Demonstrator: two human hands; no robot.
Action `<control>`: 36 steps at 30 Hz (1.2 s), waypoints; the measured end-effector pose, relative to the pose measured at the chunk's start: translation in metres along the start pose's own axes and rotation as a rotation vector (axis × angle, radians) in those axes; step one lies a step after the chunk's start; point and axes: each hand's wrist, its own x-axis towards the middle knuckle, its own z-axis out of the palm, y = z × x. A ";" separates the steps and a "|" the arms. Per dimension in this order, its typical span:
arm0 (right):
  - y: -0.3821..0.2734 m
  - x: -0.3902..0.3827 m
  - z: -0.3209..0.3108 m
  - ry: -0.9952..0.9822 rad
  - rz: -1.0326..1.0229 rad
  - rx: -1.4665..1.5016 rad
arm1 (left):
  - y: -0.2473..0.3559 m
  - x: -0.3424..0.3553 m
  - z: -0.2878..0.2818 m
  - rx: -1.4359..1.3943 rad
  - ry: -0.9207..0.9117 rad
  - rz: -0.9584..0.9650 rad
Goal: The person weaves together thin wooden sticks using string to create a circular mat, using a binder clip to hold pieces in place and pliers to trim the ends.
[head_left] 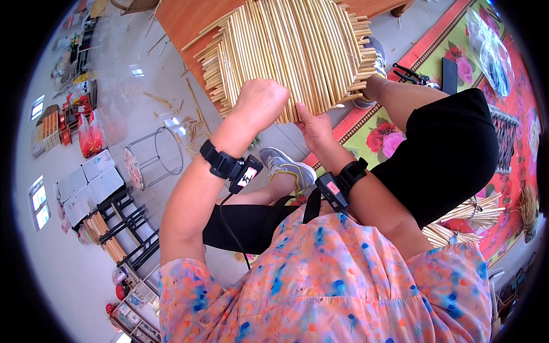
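A round panel of pale straw-like stalks [294, 51], laid side by side, rests over the edge of a brown wooden table [186, 26]. Stalk ends stick out unevenly at both its sides. My left hand [261, 103] is closed like a fist over the panel's near left part; what its fingers hold, if anything, is hidden. At the near edge, my right hand [314, 127] pinches the panel with the thumb on top and the fingers underneath.
Loose stalks [197, 114] litter the tiled floor at left, near a round stool lying on its side [154, 157]. On the flowered red mat are pliers [412, 74], a dark phone [449, 75], a clear plastic bag [489, 51] and tied stalk bundles [472, 211].
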 end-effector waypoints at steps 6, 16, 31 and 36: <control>0.004 0.005 -0.006 -0.038 -0.012 -0.016 | 0.007 0.006 0.005 0.036 -0.043 -0.025; 0.001 0.006 -0.004 0.016 -0.025 -0.082 | 0.020 0.009 0.002 0.020 -0.030 -0.059; 0.003 0.006 -0.005 -0.033 -0.036 -0.089 | 0.028 0.015 0.019 -0.004 0.048 -0.006; 0.000 0.003 -0.002 -0.048 -0.071 -0.123 | 0.022 0.015 0.018 0.011 0.074 0.010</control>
